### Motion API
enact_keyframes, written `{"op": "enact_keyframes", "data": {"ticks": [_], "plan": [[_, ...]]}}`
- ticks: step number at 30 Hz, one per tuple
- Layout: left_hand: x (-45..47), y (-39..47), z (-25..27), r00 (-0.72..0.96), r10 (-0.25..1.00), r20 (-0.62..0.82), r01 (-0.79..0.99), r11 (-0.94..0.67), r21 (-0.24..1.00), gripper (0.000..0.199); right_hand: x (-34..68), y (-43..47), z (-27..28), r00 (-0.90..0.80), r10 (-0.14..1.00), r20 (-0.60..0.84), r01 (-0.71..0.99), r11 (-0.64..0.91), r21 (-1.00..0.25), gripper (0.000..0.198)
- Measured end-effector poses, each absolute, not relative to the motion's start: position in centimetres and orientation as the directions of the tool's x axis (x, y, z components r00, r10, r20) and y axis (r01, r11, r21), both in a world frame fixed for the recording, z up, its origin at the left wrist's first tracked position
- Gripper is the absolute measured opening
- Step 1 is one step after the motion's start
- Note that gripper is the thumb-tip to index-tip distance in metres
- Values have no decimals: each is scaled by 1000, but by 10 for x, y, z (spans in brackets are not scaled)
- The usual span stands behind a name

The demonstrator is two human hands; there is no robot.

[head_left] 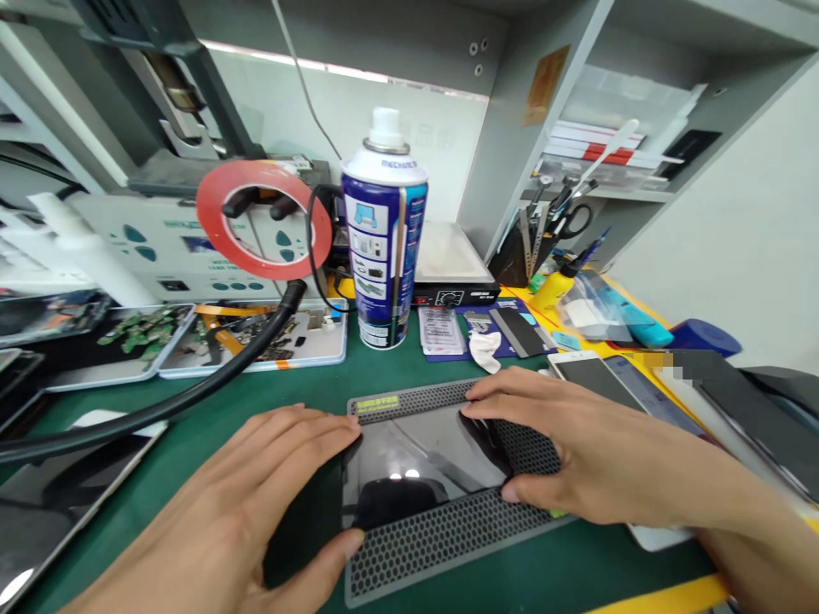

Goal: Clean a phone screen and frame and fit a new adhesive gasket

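A glossy black phone screen lies face up on a grey honeycomb-patterned mat, with reflections across its glass. My left hand holds its left end, fingertips at the far corner and thumb at the near corner. At the right end, my right hand spans the screen, with fingers on the far edge and thumb on the near edge. The right fingers cover part of the mat's far strip.
Behind the mat stands a blue spray can. Red tape hangs on a control box. A black hose crosses the left side above parts trays. More phones lie right; another screen lies left.
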State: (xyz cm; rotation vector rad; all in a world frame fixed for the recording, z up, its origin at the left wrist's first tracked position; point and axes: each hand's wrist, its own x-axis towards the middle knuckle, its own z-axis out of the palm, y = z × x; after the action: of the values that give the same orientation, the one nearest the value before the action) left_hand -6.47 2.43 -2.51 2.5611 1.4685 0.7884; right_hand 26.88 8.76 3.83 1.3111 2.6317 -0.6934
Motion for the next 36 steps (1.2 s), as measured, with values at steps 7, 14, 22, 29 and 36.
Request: {"op": "enact_keyframes", "data": {"ticks": [7,14,22,29,36], "plan": [[-64,20,-2,466,860,211,827,-507,242,62,275,86,22,-651,741,-165,757,613,-227,60],[-67,17,-6,452,877,164,828,-481,287,67,286,86,6,-683,730,-23,729,678,-95,59],[-68,19,-2,446,882,149,798,-468,379,65,283,89,1,-716,693,80,692,720,-45,56],[-67,18,2,457,871,179,811,-491,318,63,286,88,1,-687,727,23,722,685,-94,57],[-67,20,3,454,875,170,806,-485,339,62,280,87,6,-648,759,-59,758,636,-145,56]]}}
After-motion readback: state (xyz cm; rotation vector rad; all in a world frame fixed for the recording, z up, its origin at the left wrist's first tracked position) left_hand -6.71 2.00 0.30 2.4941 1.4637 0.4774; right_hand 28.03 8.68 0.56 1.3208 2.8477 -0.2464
